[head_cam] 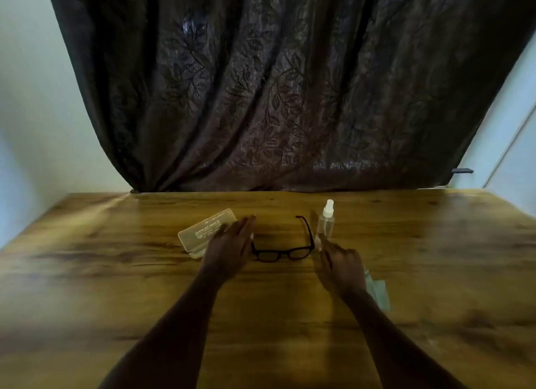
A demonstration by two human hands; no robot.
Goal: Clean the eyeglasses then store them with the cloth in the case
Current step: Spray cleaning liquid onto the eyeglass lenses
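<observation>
Black-framed eyeglasses [285, 251] lie on the wooden table [116, 287] with their arms unfolded, lenses toward me. My left hand [230, 245] hovers flat over their left side, fingers apart, holding nothing; it hides the left arm of the frame and part of the cream translucent case [203, 230], which lies shut to the left. My right hand [340, 265] is open just right of the glasses, below a clear spray bottle [326, 225] with a white nozzle. A pale green cloth [378, 293] lies partly under my right wrist.
A dark patterned curtain [275, 98] hangs right behind the table's far edge. Pale walls stand at both sides. The table stretches wide to the left, right and toward me.
</observation>
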